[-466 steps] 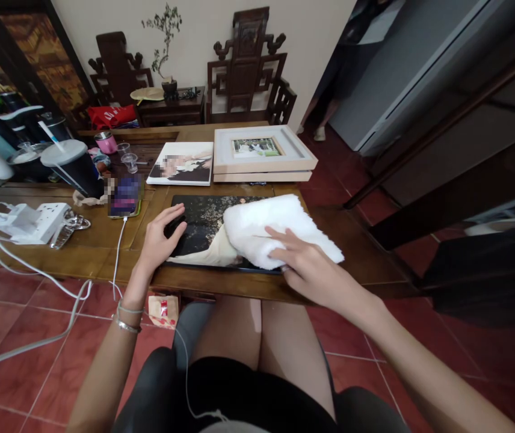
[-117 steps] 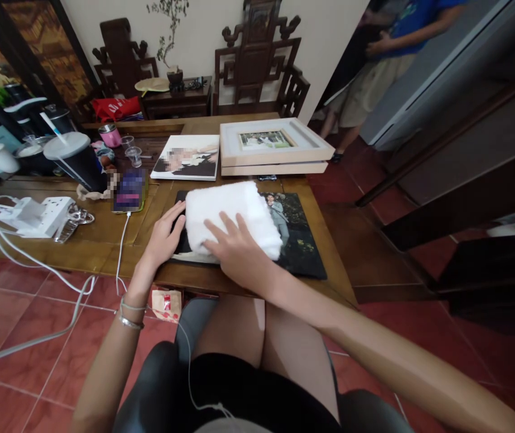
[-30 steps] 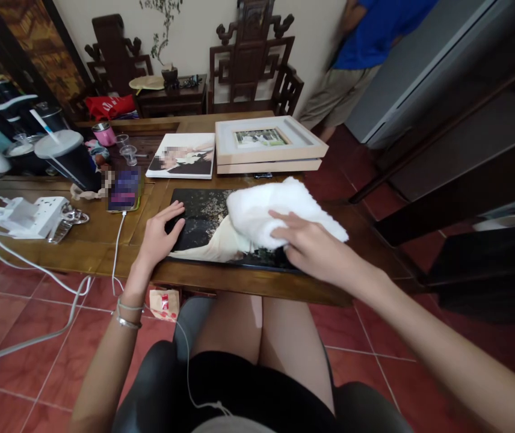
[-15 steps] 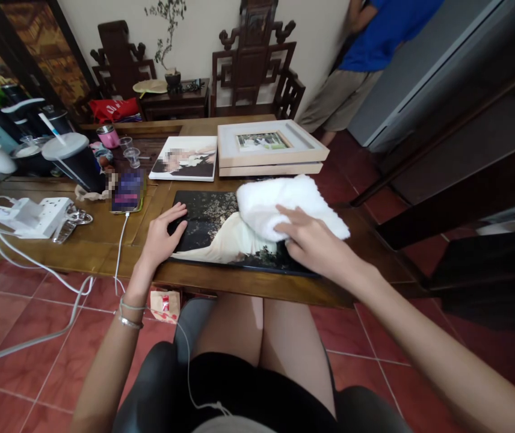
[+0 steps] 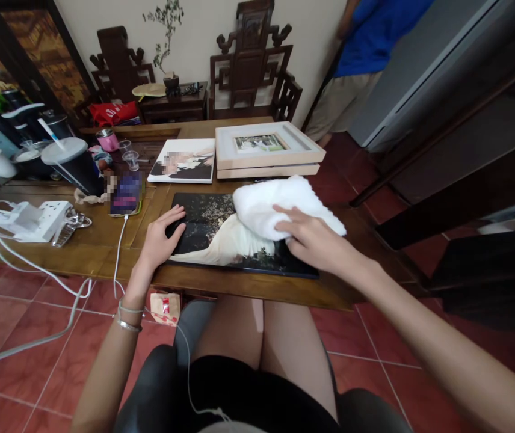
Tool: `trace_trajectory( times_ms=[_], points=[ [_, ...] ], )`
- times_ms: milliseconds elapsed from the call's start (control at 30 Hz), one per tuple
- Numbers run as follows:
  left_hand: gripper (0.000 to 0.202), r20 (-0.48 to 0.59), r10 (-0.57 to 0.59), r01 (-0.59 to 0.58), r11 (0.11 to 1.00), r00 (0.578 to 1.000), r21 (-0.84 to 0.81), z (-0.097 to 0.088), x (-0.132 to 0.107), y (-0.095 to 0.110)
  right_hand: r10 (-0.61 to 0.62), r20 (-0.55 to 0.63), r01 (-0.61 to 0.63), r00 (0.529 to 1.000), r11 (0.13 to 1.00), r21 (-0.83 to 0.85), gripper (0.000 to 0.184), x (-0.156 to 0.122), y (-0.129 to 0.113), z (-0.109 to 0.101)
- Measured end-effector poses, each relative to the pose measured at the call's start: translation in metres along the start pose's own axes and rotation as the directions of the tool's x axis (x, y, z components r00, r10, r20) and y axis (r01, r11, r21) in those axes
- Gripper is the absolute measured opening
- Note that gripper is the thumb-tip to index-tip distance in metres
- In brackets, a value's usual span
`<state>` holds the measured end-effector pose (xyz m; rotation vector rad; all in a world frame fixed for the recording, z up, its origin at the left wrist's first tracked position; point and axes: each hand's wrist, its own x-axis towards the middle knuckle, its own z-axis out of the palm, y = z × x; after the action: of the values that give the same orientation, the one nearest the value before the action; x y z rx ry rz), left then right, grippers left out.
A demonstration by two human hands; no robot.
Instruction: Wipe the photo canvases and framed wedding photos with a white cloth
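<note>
A dark photo panel (image 5: 203, 224) showing a pale dress lies flat at the table's front edge. My left hand (image 5: 162, 237) rests on its left end, thumb and fingers apart. On the panel's right part lies a white fluffy cloth (image 5: 280, 207), hiding the picture under it. My right hand (image 5: 309, 236) grips the near side of this cloth, fingers bent over it and pressing it against the panel.
Behind the panel lie a white-edged photo block (image 5: 185, 161) and stacked wooden picture frames (image 5: 269, 150). To the left are a charging phone (image 5: 126, 193), a power strip (image 5: 45, 219) with cables, and a lidded black cup (image 5: 71, 162). A person in a blue shirt (image 5: 370, 36) stands beyond the table.
My right hand and the cloth stay almost in place on the panel. My left hand has not moved on it. The person in blue has shifted slightly, and the view has tilted a little.
</note>
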<state>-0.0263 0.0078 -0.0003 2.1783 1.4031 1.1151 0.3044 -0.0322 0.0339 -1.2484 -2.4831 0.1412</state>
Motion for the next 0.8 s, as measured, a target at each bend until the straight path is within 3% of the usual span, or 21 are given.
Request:
trace_trajectory(
  times_ms=[100, 200, 300, 467, 567, 667, 800],
  points=[
    [0.030, 0.000, -0.001, 0.001, 1.000, 1.000, -0.004, 0.000, 0.000, 0.001, 0.077, -0.006, -0.077, 0.997, 0.993, -0.085, 0.040, 0.025, 0.023, 0.010],
    [0.030, -0.008, -0.006, 0.006, 1.000, 1.000, -0.006, -0.001, -0.001, 0.003, 0.102, -0.045, -0.106, 0.994, 0.987, -0.121, 0.042, 0.027, 0.026, 0.019],
    [0.030, -0.010, -0.004, 0.004, 1.000, 1.000, -0.006, -0.003, -0.001, 0.005, 0.048, -0.059, -0.054, 0.997, 0.992, -0.117, 0.042, 0.002, 0.007, 0.023],
    [0.030, -0.009, 0.004, -0.004, 1.000, 1.000, 0.018, -0.003, 0.000, 0.006, -0.048, -0.059, 0.042, 0.997, 0.995, -0.091, 0.038, -0.059, -0.047, 0.018],
    [0.030, -0.003, 0.011, -0.011, 1.000, 1.000, 0.026, -0.002, 0.000, 0.004, -0.122, -0.054, 0.117, 0.991, 0.988, -0.096, 0.037, -0.074, -0.064, 0.011],
    [0.031, 0.000, 0.008, -0.008, 1.000, 1.000, 0.029, -0.002, 0.000, 0.002, -0.140, -0.026, 0.137, 0.990, 0.985, -0.100, 0.041, -0.060, -0.059, 0.003],
    [0.031, -0.001, 0.002, -0.002, 1.000, 1.000, 0.024, -0.001, 0.000, -0.001, -0.031, 0.021, 0.034, 0.999, 0.988, -0.150, 0.042, -0.012, -0.034, -0.003]
  ],
)
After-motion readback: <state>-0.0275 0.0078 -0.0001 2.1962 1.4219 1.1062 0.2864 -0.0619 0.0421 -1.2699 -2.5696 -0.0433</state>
